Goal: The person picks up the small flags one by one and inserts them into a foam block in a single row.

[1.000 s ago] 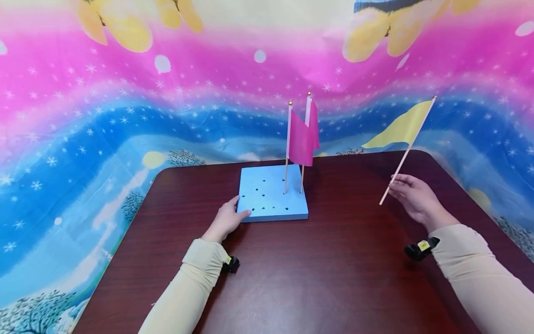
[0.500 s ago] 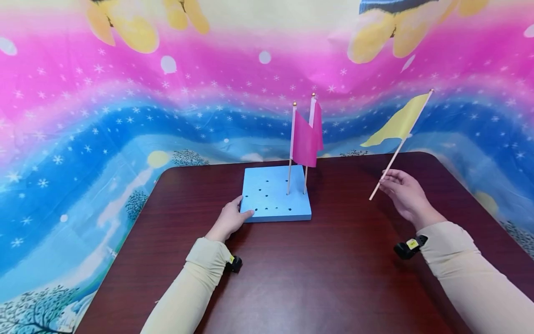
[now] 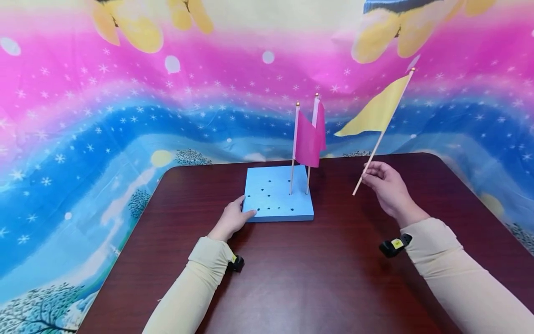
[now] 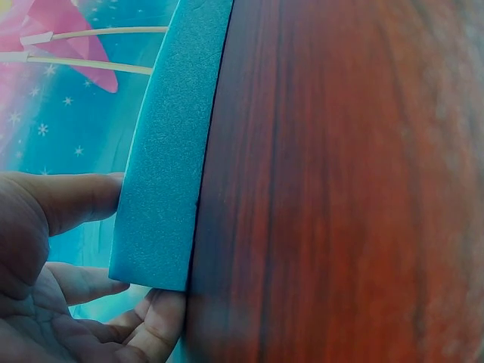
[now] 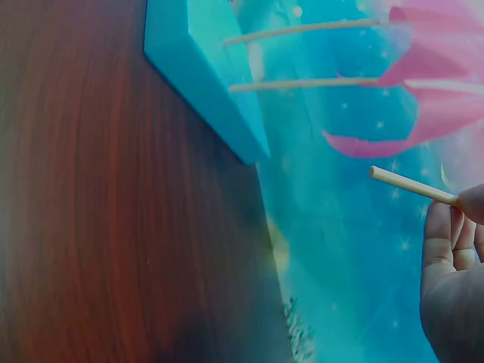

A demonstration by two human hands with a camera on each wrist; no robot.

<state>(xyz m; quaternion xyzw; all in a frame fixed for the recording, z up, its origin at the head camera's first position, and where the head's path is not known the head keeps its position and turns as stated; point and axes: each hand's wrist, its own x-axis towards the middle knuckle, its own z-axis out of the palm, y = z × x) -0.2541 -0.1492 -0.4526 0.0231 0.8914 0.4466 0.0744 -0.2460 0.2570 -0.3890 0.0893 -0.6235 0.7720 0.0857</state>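
Note:
A light blue foam block (image 3: 278,201) with several small holes in its top lies on the table. Two pink flags, a front one (image 3: 303,144) and a rear one (image 3: 321,127), stand upright in holes on its right side. My left hand (image 3: 228,220) holds the block's near left corner, thumb on top and fingers against the side; the left wrist view shows the thumb (image 4: 83,201) at the upper edge. Right of the block, my right hand (image 3: 390,189) pinches a yellow flag (image 3: 375,111) by its stick, tilted, its bare lower end (image 5: 408,184) pointing down toward the block.
The dark red-brown wooden table (image 3: 292,278) has rounded far corners. Close behind its far edge hangs a patterned cloth (image 3: 208,102) in pink and blue. A black wrist camera (image 3: 394,246) sits below the right sleeve cuff.
My right hand has moved left toward the block with the yellow flag, which has risen somewhat. My left hand stays at the block's corner. The whole head view has shifted slightly.

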